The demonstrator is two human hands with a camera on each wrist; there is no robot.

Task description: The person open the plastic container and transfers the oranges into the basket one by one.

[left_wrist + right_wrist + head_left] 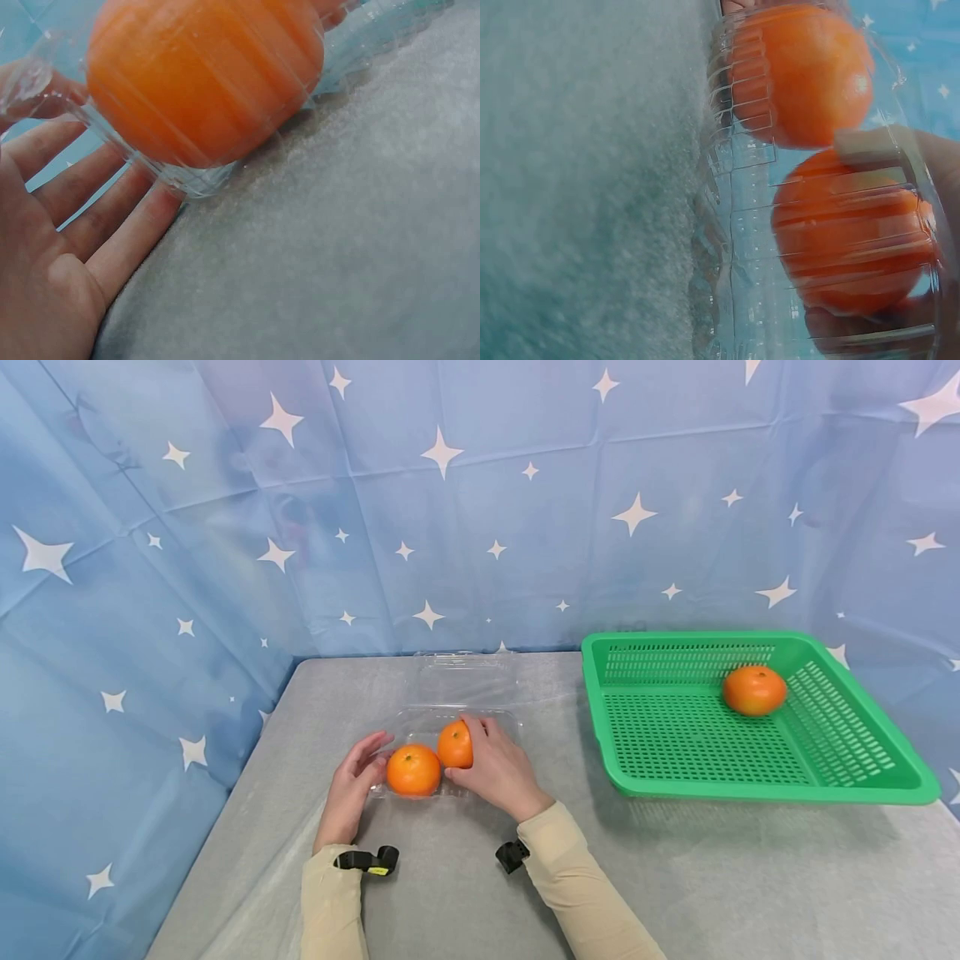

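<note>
Right hand (498,770) grasps a smooth round orange (454,744) inside the ribbed clear plastic clamshell (457,717); left hand (351,785), fingers straight, steadies its near-left corner on the grey felt table (465,893).

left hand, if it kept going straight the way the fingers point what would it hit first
Most likely the clear plastic box: the left hand lies open with fingers already at its wall, and the near orange sits just behind that wall.
</note>
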